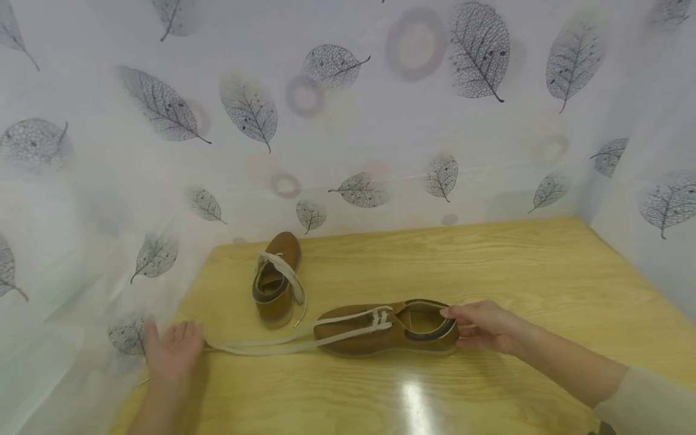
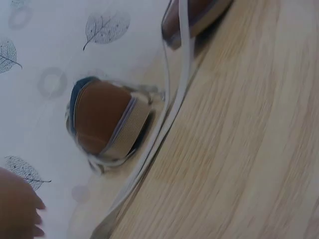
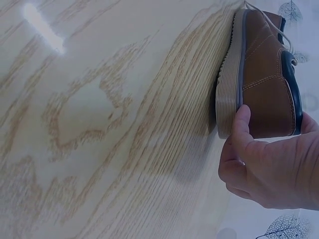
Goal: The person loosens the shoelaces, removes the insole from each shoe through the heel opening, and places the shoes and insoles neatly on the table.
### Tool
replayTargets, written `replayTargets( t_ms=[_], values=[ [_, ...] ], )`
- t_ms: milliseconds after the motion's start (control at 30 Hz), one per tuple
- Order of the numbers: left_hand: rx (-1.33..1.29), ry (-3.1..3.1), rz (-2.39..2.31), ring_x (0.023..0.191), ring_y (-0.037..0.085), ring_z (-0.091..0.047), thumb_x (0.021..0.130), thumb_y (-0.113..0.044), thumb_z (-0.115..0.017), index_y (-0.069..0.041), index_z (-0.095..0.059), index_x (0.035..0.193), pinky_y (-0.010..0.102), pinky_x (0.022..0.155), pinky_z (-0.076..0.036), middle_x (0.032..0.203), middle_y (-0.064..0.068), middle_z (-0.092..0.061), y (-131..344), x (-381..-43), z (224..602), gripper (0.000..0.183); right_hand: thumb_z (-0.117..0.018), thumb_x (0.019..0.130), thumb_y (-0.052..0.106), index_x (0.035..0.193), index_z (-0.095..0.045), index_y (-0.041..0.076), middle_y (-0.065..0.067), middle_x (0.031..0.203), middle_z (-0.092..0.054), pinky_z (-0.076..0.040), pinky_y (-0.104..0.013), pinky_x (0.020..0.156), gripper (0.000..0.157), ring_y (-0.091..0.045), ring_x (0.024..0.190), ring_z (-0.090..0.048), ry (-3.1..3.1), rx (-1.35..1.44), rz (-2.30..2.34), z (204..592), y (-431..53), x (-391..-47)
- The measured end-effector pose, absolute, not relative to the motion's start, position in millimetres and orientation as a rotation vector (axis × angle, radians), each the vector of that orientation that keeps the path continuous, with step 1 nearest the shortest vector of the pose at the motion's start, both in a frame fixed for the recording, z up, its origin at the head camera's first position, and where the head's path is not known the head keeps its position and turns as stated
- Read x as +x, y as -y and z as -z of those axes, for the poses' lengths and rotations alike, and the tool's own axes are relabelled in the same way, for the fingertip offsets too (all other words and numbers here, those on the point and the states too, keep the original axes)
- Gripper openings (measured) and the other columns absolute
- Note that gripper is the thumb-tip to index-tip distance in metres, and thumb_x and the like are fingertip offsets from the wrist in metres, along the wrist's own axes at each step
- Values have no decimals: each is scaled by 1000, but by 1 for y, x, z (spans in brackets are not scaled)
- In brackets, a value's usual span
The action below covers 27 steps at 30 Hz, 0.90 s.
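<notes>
A brown shoe (image 1: 353,335) with pale laces lies across the table, its toe pointing left. My right hand (image 1: 486,326) grips it by the heel, thumb at the collar and fingers along the back; the right wrist view shows a fingertip against the leather just above the ribbed sole (image 3: 230,89). The two laces (image 1: 261,349) stretch left from the eyelets to the side of my left hand (image 1: 174,350). That hand is raised with its fingers loosely extended, and a lace tip (image 1: 144,381) shows on its far side. Behind it, the left wrist view shows the second shoe (image 2: 102,117).
The second brown shoe (image 1: 274,308) stands farther back on the left, its laces draped over the opening. A white leaf-printed sheet (image 1: 370,139) rises behind the wooden table (image 1: 489,260) and along both sides.
</notes>
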<state>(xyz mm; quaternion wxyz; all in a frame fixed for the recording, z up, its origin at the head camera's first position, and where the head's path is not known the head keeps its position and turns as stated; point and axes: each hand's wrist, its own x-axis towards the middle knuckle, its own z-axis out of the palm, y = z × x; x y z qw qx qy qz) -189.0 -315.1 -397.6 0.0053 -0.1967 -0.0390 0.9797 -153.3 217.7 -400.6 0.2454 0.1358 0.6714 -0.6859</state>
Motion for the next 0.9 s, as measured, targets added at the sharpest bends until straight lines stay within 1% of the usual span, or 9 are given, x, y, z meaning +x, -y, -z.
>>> replayTargets(
  t_ms=[100,167,300,467,567,667,767,867,900],
  values=[
    [-478,321,-3084,137,-13,-9,81,-72,-49,-63,-3,132,22,117,-7,144,-41,-3,305,-186,400,70,-66,87,19,117,-50,-14,-20,111,-48,-57,-27,75,47,-19,84,-61,-1817,362,1884,402,-217,-154],
    [-333,367,-3069,139,-8,-9,74,-78,-50,-60,-5,135,29,119,-6,147,-37,-4,298,-185,401,77,-66,88,19,117,-50,-14,-19,109,-49,-57,-27,74,47,-19,84,-61,-1815,355,1884,402,-217,-154],
    [3,249,-3013,142,-3,1,63,-90,-41,-56,6,138,38,119,6,150,-31,7,281,-185,400,94,-65,88,21,119,-49,-14,-23,116,-44,-57,-28,75,49,-19,86,-60,-1816,353,1879,402,-218,-154],
    [274,135,-2927,144,5,5,57,-95,-35,-50,12,141,45,118,9,153,-24,12,260,-189,397,106,-64,89,22,124,-44,-15,-32,128,-30,-57,-29,78,55,-20,88,-57,-1814,366,1875,402,-219,-154],
    [340,71,-2898,144,8,8,57,-96,-31,-48,13,143,42,117,12,154,-21,14,247,-192,396,107,-64,90,23,127,-41,-16,-35,132,-25,-57,-29,78,59,-20,89,-57,-1814,366,1872,402,-220,-154],
    [394,-41,-2881,143,6,14,60,-95,-21,-46,14,143,35,116,17,153,-20,18,234,-196,396,103,-64,90,24,128,-41,-15,-34,131,-25,-57,-28,78,59,-20,88,-56,-1812,373,1873,402,-220,-154],
    [499,-200,-2864,139,3,22,65,-89,-12,-45,18,143,29,112,23,151,-21,25,221,-198,399,95,-64,90,25,127,-43,-15,-29,127,-27,-57,-28,78,58,-20,88,-56,-1811,372,1876,401,-220,-154],
    [572,-539,-2845,139,6,26,67,-81,4,-39,24,143,29,112,23,151,-15,30,206,-198,399,90,-64,89,25,123,-47,-13,-24,122,-29,-57,-29,78,54,-19,87,-56,-1808,370,1882,402,-219,-154],
    [592,-657,-2825,139,8,27,66,-79,6,-37,26,143,30,112,24,151,-13,32,200,-198,398,90,-64,89,25,123,-48,-13,-24,121,-29,-57,-28,78,53,-19,87,-56,-1805,367,1884,402,-219,-154]
  ],
)
